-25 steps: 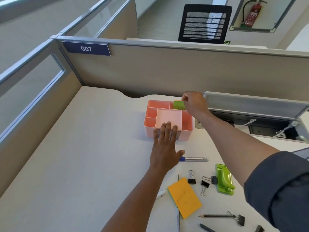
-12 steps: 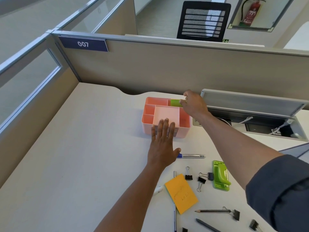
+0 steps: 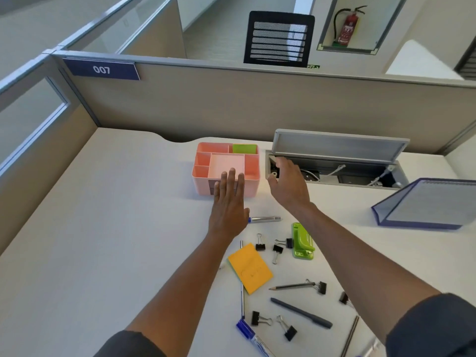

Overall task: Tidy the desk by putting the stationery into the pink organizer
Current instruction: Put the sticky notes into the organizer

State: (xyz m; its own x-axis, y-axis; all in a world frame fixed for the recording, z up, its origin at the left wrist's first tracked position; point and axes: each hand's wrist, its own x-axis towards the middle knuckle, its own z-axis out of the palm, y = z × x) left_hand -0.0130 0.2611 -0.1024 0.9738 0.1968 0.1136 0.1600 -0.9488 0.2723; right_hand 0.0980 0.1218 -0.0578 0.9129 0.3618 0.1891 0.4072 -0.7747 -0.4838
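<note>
Nearest me, below both wrists, a marker and a pencil run off the bottom edge, with binder clips scattered among them. My left forearm covers part of the pen beneath the orange sticky notes. Under my left palm another pen shows only its silver end. My left hand lies flat, fingers together, tips on the pink organizer front rim. My right hand hovers empty, fingers spread, just right of it. The green note pad sits in the far right compartment. Bare desk opens leftward.
</note>
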